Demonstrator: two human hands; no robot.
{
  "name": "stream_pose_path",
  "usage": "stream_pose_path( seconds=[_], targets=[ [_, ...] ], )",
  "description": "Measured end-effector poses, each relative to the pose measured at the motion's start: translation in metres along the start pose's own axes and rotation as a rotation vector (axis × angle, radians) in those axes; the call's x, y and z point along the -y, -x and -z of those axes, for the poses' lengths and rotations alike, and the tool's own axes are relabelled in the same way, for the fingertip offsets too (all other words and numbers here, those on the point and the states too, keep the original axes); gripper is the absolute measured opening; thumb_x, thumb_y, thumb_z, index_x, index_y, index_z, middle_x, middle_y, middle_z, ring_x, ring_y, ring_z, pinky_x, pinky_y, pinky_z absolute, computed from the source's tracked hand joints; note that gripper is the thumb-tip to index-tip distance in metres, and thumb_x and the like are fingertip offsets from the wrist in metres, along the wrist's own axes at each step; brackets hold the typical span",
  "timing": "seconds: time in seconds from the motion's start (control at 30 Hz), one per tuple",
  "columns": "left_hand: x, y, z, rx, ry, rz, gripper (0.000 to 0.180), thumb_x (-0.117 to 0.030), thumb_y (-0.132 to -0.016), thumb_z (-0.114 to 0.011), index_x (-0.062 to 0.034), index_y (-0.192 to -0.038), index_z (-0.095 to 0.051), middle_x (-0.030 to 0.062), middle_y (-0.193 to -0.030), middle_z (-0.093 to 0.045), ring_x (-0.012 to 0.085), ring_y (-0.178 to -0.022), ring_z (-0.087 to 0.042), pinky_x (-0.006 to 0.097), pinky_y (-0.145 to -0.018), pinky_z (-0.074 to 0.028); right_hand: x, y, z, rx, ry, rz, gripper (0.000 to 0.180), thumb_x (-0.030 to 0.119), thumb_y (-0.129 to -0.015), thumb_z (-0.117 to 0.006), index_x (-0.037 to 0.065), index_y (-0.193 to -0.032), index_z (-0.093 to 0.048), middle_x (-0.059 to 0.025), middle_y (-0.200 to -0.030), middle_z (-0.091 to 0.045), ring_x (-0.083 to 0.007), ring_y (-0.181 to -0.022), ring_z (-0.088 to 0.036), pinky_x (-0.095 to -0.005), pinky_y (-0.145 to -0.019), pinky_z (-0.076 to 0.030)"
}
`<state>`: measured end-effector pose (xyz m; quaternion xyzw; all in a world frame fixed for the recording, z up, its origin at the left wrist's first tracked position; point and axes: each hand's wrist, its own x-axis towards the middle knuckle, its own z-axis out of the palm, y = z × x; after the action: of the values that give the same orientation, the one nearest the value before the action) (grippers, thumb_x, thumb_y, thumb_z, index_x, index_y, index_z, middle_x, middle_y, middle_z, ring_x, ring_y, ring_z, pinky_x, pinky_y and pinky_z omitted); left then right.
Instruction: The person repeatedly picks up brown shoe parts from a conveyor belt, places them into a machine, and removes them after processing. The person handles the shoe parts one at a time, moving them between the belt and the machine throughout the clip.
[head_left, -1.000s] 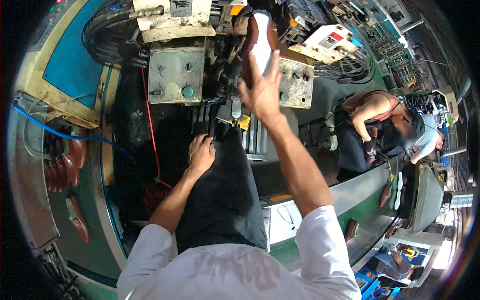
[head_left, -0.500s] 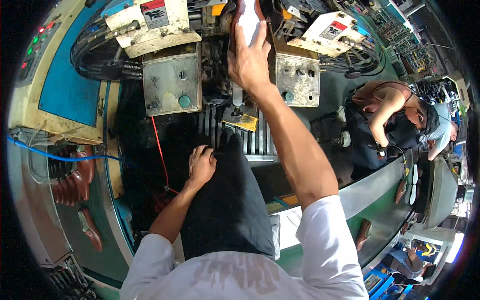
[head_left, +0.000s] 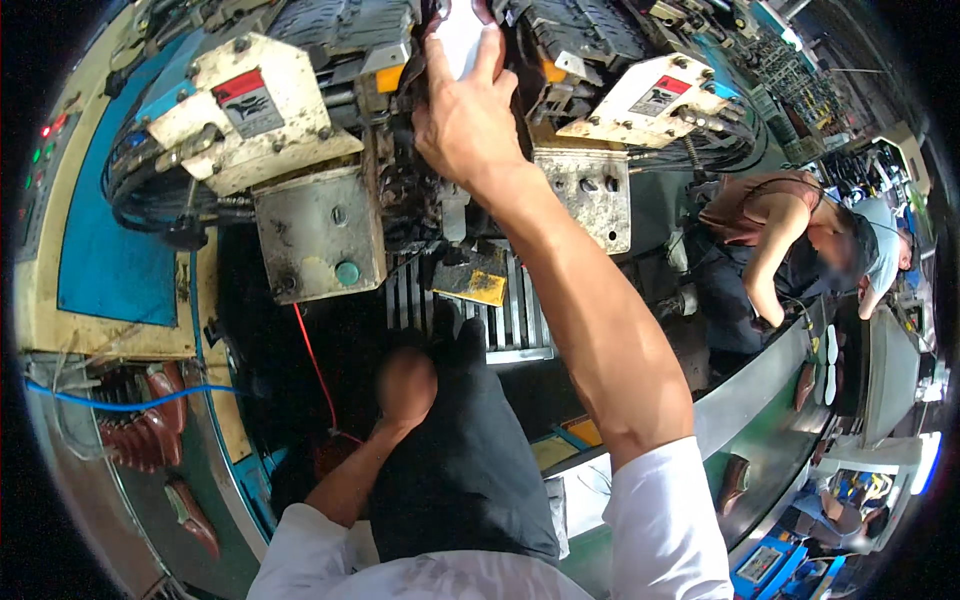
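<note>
My right hand (head_left: pixel 468 128) reaches forward to the middle of the machine, back of the hand up. Two of its fingers are stretched out and spread on a white shoe sole (head_left: pixel 460 38), while the others bend in at the side. Brown edges of the shoe (head_left: pixel 492 14) show around the white surface; its far end is cut off by the picture's top. My left hand (head_left: pixel 407 388) rests by my dark-trousered thigh (head_left: pixel 450 450), and its fingers are too smeared to make out.
Pale guard plates (head_left: pixel 255 115) and a control box with a green button (head_left: pixel 318 235) flank the shoe. Brown shoes (head_left: pixel 140 430) stand at left. On the right a conveyor (head_left: pixel 690 490) carries a shoe (head_left: pixel 734 483); beside it a co-worker (head_left: pixel 760 235) bends over.
The whole view has shifted, so the machine sits lower and further left. My right hand's fingers are still on the white sole. The left hand, clear before, is now blurred.
</note>
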<state>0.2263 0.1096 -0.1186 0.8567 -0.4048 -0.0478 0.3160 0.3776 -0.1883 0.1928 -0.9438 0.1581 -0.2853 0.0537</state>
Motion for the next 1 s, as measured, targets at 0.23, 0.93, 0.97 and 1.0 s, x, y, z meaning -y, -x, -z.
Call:
stream_pose_path(
  seconds=[0.23,0.93,0.97,1.0],
  targets=[
    [0.007,0.007,0.001,0.006,-0.002,0.047,0.024,-0.011,-0.091,-0.070,-0.0058,-0.113,-0.073,0.0160,-0.123,-0.065,0.0398,-0.116,-0.063,0.053,-0.096,-0.054,0.026,-0.011,0.030,0.169,-0.162,-0.201,0.082,0.011,-0.088,-0.070,0.014,-0.164,-0.038,-0.0397,-0.171,-0.005,-0.0643,-0.140,-0.037,-0.0689,-0.109,-0.048],
    [0.039,0.006,-0.010,0.145,-0.021,-0.017,0.034,-0.014,-0.098,-0.060,-0.0024,-0.128,-0.071,0.0217,-0.129,-0.068,0.0412,-0.125,-0.061,0.049,-0.108,-0.048,-0.047,0.932,0.233,0.151,0.455,-1.327,0.063,0.011,-0.085,-0.075,-0.001,-0.144,-0.057,-0.0269,-0.133,-0.063,-0.0465,-0.123,-0.059,-0.0509,-0.109,-0.048],
    [0.046,0.003,-0.009,0.151,-0.036,-0.017,0.034,-0.013,-0.099,-0.060,-0.0024,-0.129,-0.071,0.0219,-0.130,-0.068,0.0410,-0.125,-0.060,0.049,-0.108,-0.048,-0.051,0.952,0.254,0.155,0.454,-1.454,0.065,0.013,-0.086,-0.075,-0.001,-0.146,-0.054,-0.0284,-0.132,-0.063,-0.0473,-0.123,-0.060,-0.0515,-0.108,-0.049],
    [0.053,-0.001,-0.006,0.167,-0.050,-0.050,0.034,-0.013,-0.099,-0.060,-0.0025,-0.130,-0.071,0.0219,-0.130,-0.068,0.0411,-0.125,-0.061,0.049,-0.108,-0.048,-0.054,0.973,0.277,0.161,0.455,-1.587,0.067,0.016,-0.087,-0.075,0.000,-0.148,-0.052,-0.0298,-0.132,-0.062,-0.0481,-0.122,-0.060,-0.0522,-0.107,-0.050]
  ],
)
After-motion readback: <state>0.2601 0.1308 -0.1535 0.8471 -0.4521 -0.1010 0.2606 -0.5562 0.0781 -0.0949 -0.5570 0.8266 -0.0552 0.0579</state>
